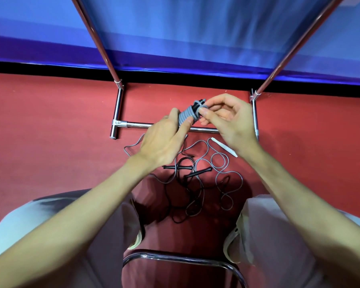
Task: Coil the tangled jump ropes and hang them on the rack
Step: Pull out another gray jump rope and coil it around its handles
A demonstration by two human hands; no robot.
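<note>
The left hand (162, 140) grips a coiled grey rope (186, 116) above the rack's base bar (137, 125) while the right hand (227, 119) pinches its loose end, apparently tucking it; next comes hanging it, with tangled ropes (195, 179) left on the floor.

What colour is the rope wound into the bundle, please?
Grey, wound around black handles; the coiled bundle shows in the head view.

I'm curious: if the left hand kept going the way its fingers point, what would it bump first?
Probably the right hand, just past the grey coiled jump rope bundle that the left hand already grips. Depth is unclear.
</note>
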